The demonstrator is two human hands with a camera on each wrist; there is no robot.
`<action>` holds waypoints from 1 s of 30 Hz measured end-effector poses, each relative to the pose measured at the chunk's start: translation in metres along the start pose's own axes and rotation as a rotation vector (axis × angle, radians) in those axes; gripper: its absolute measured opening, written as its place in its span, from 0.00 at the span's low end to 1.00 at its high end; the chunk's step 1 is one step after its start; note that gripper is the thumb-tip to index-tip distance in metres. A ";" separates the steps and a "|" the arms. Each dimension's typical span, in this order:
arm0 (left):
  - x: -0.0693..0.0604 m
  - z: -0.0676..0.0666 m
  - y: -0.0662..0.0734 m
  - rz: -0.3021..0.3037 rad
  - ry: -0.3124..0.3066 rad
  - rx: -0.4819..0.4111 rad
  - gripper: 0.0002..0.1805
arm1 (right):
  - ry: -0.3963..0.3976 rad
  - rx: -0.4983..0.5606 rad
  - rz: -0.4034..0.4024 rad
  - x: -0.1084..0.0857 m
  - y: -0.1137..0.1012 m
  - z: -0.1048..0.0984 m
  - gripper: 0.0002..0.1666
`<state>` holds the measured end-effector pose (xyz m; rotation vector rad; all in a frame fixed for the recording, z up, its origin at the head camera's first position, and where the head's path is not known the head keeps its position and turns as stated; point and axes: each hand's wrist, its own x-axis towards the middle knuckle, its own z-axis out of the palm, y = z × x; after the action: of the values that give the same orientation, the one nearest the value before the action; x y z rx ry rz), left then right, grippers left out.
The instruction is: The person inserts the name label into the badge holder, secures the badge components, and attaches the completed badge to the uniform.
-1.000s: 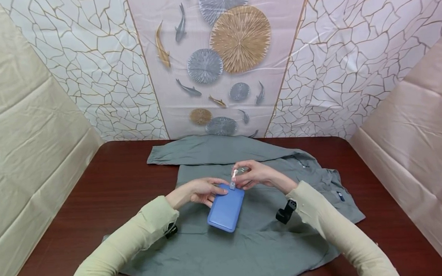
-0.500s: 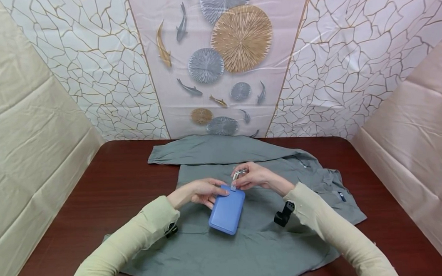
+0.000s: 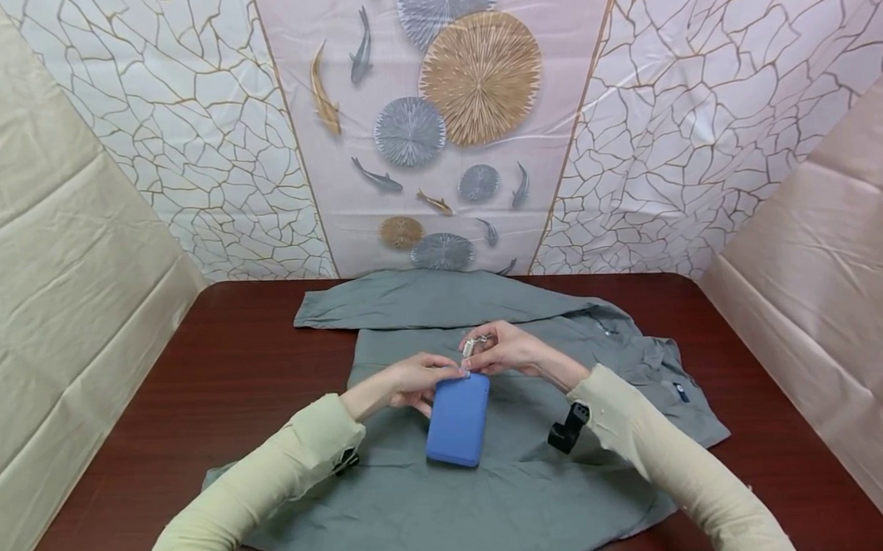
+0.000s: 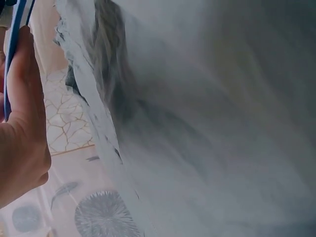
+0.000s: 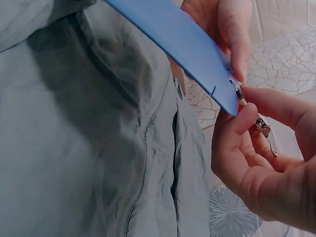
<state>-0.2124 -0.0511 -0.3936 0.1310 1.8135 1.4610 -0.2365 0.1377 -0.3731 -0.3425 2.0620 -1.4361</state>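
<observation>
A blue badge holder hangs above a grey-green garment, its top end between the two hands. My left hand grips its upper left corner, thumb near the clear strap. The right hand pinches a metal clip at that top end. Seen from the right wrist, thumb and forefinger of the right hand close on the strap and clip, beside the tip of the blue holder. At the edge of the left wrist view the left hand lies along the holder.
The garment lies spread over a dark red wooden table, one sleeve across its far side. A small dark blue tag shows on the garment at the right. Patterned and beige cloth hangs around the table.
The blue holder has tilted and swung slightly to the right, now hanging more upright. My left hand has moved a little right, its thumb closer to the clip. The right hand has barely moved.
</observation>
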 end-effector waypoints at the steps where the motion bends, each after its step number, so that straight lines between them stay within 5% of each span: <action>1: 0.000 0.000 0.000 0.000 0.010 0.000 0.17 | 0.005 -0.004 0.002 0.000 0.000 0.001 0.18; 14: 0.002 0.001 -0.001 0.035 0.048 -0.052 0.13 | -0.066 -0.099 0.001 0.001 0.000 -0.003 0.20; 30: -0.001 0.002 -0.002 0.086 0.042 0.022 0.14 | -0.078 -0.037 -0.046 -0.001 0.004 0.000 0.27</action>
<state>-0.2091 -0.0506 -0.3947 0.1931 1.8781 1.5143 -0.2350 0.1397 -0.3767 -0.4563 2.0319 -1.3910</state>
